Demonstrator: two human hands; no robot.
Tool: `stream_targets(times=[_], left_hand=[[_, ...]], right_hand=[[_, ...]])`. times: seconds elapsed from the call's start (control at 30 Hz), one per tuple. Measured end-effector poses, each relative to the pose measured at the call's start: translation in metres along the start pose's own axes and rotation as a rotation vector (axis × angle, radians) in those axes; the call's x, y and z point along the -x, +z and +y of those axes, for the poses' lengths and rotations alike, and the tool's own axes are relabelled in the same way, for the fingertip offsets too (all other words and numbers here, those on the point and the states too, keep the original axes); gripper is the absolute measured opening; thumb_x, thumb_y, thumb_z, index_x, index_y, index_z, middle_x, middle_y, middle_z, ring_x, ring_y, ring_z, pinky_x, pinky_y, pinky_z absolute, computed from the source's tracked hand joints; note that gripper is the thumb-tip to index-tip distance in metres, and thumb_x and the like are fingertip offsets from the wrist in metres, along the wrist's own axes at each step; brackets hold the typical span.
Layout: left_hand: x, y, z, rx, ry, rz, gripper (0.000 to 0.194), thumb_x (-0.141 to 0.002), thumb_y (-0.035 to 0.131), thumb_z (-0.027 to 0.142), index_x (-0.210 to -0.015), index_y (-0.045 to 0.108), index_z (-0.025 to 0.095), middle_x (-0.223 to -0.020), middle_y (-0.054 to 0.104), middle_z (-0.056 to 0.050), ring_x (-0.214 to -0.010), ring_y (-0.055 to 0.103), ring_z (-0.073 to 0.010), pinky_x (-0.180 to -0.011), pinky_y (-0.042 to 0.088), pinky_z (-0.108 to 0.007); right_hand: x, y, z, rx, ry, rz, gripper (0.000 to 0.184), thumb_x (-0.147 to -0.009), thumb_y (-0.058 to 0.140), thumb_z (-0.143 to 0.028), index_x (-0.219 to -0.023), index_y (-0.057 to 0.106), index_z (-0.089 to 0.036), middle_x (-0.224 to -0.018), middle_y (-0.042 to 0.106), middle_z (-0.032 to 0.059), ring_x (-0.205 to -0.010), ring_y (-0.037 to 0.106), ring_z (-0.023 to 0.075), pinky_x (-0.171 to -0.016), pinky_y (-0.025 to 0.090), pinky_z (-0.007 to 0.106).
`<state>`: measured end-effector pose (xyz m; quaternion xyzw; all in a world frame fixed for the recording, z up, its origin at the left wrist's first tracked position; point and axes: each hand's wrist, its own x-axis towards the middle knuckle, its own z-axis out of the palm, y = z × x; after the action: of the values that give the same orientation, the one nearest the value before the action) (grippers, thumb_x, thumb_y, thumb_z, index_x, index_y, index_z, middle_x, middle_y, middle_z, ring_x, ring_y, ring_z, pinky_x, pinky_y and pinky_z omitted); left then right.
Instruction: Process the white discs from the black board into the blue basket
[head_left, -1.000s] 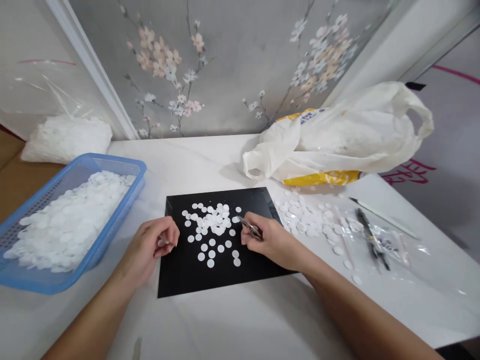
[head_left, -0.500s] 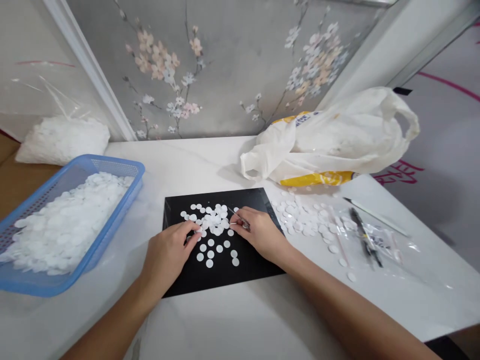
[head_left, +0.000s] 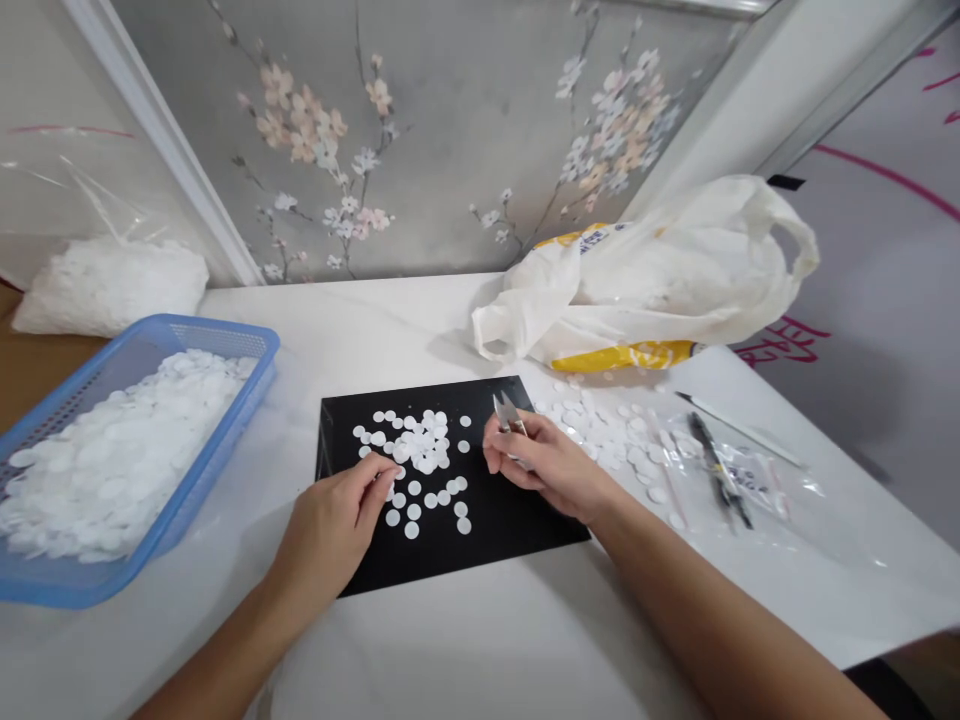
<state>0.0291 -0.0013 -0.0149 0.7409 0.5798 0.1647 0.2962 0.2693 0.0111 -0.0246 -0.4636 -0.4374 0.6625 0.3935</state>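
Several small white discs point(head_left: 424, 440) lie heaped and scattered on a black board point(head_left: 450, 552). My left hand point(head_left: 337, 515) is at the board's left side, thumb and forefinger pinched together at the edge of a white disc. My right hand point(head_left: 547, 455) is over the right part of the board, apart from the heap. Its fingers are closed round a pair of metal thread snips point(head_left: 511, 415), whose two pointed blades stick up and stand apart. The handles are mostly hidden in the palm.
At left stands a blue basket point(head_left: 142, 560) full of white discs, with a clear bag point(head_left: 112, 285) of white pieces behind it. A white plastic bag point(head_left: 675, 270) lies at back right. Loose discs point(head_left: 600, 430), a black pen point(head_left: 718, 470) and a white pen point(head_left: 742, 430) are at right.
My right hand has moved right, away from the heap, and the snips now point upward with blades apart. Some discs near the front of the heap have shifted. My left hand stays pinched.
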Motion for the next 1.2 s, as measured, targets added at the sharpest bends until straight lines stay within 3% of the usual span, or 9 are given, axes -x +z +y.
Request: stream_targets(times=[0.13, 0.23, 0.37, 0.53, 0.73, 0.9, 1.03, 1.2], left_hand=[[0.004, 0.005, 0.006, 0.434, -0.111, -0.151, 0.033, -0.092, 0.035, 0.042, -0.099, 0.061, 0.022, -0.054, 0.041, 0.005, -0.051, 0.04, -0.012, -0.05, 0.028, -0.023], [0.003, 0.007, 0.008, 0.641, -0.164, -0.247, 0.035, -0.089, 0.041, 0.046, -0.098, 0.062, 0.019, -0.058, 0.046, 0.003, -0.051, 0.038, -0.0104, -0.048, 0.028, -0.022], [0.0, 0.006, 0.008, 0.686, -0.221, -0.245, 0.036, -0.086, 0.048, 0.049, -0.096, 0.064, 0.019, -0.055, 0.043, 0.005, -0.047, 0.031, -0.0083, -0.045, 0.024, -0.021], [0.001, 0.004, 0.013, 0.538, -0.213, -0.139, 0.027, -0.08, 0.058, 0.043, -0.089, 0.069, 0.02, -0.058, 0.052, 0.003, -0.055, 0.045, -0.011, -0.054, 0.034, -0.022], [0.006, 0.009, 0.02, 0.532, -0.212, -0.129, 0.032, -0.074, 0.065, 0.04, -0.1, 0.071, 0.022, -0.076, 0.065, -0.001, -0.068, 0.054, -0.0148, -0.061, 0.041, -0.025], [0.009, 0.012, 0.022, 0.725, -0.271, -0.239, 0.028, -0.073, 0.066, 0.042, -0.081, 0.072, 0.015, -0.063, 0.061, 0.0, -0.048, 0.036, -0.0068, -0.046, 0.026, -0.022], [0.011, 0.009, 0.026, 0.947, -0.338, -0.228, 0.028, -0.074, 0.067, 0.041, -0.071, 0.063, 0.014, -0.057, 0.059, 0.001, -0.044, 0.025, -0.0038, -0.045, 0.015, -0.022], [0.013, 0.006, 0.027, 1.137, -0.394, -0.259, 0.026, -0.073, 0.07, 0.035, -0.075, 0.054, 0.015, -0.069, 0.068, -0.004, -0.042, 0.023, -0.0013, -0.045, 0.012, -0.021]], right_hand=[[-0.001, -0.004, -0.001, -0.086, 0.043, -0.043, 0.007, -0.073, 0.054, -0.022, -0.076, 0.057, -0.016, -0.059, 0.055, -0.0018, -0.039, 0.028, 0.0037, -0.039, 0.013, 0.021], [0.001, -0.001, 0.002, 0.164, 0.036, -0.03, 0.011, -0.073, 0.061, -0.027, -0.075, 0.06, -0.016, -0.059, 0.049, -0.0042, -0.045, 0.032, 0.005, -0.043, 0.02, 0.021], [0.002, 0.009, 0.01, 0.672, -0.083, 0.101, 0.011, -0.073, 0.066, -0.026, -0.068, 0.062, -0.018, -0.064, 0.055, -0.0029, -0.06, 0.047, 0.0102, -0.056, 0.033, 0.023], [0.001, 0.016, 0.012, 0.848, -0.108, 0.042, 0.005, -0.072, 0.065, -0.017, -0.067, 0.063, -0.018, -0.069, 0.06, -0.0019, -0.062, 0.05, 0.0113, -0.058, 0.033, 0.022], [0.009, 0.027, 0.003, 0.606, -0.025, 0.038, 0.011, -0.07, 0.068, -0.026, -0.069, 0.062, -0.018, -0.057, 0.053, -0.0054, -0.054, 0.044, 0.0095, -0.053, 0.032, 0.022], [0.018, 0.045, 0.0, 0.331, -0.035, -0.021, 0.014, -0.071, 0.068, -0.028, -0.073, 0.06, -0.017, -0.058, 0.054, -0.0051, -0.054, 0.045, 0.0082, -0.052, 0.035, 0.021], [0.018, 0.044, 0.001, 0.043, 0.024, -0.104, 0.024, -0.075, 0.067, -0.037, -0.076, 0.057, -0.016, -0.058, 0.049, -0.0052, -0.046, 0.033, 0.005, -0.041, 0.025, 0.019], [0.015, 0.035, 0.002, -0.179, 0.122, -0.116, 0.023, -0.077, 0.067, -0.035, -0.088, 0.062, -0.015, -0.073, 0.056, 0.0005, -0.047, 0.032, 0.0039, -0.039, 0.015, 0.019]])
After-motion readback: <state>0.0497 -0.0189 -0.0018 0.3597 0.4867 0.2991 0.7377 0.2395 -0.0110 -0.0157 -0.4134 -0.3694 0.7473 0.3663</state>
